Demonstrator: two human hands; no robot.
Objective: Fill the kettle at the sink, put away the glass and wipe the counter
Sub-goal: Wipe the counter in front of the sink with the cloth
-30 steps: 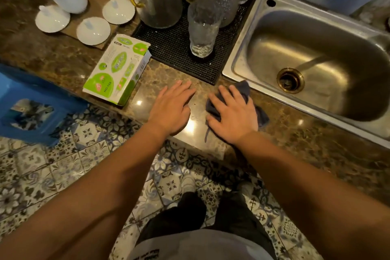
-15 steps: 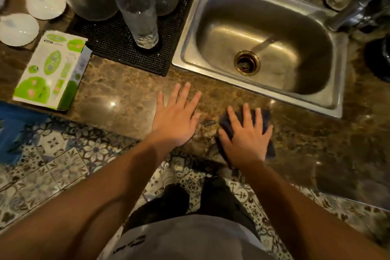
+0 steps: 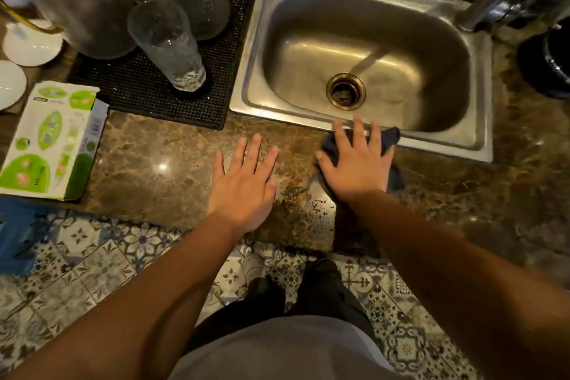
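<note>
The right hand (image 3: pixel 357 163) lies flat with fingers spread, pressing a dark cloth (image 3: pixel 390 140) onto the table (image 3: pixel 160 160) at its front part; the fingertips (image 3: pixel 357 125) reach the near rim of the sink (image 3: pixel 481 145), and a corner of the cloth lies over that rim. The left hand (image 3: pixel 243 185) rests just beside it, palm down, fingers open and holding nothing, near the front edge of the table. Small dark specks sit on the stone between the two hands. The sink basin is set into the table behind the right hand, with a brass drain (image 3: pixel 346 91) in its floor. Left of the sink, a black mat (image 3: pixel 145 89) carries an upturned glass (image 3: pixel 168 46) and larger clear jugs behind it. A green and white box (image 3: pixel 49 142) lies at the table's left front edge, partly touching the mat's corner. White lids (image 3: pixel 30 43) lie behind the box.
</note>
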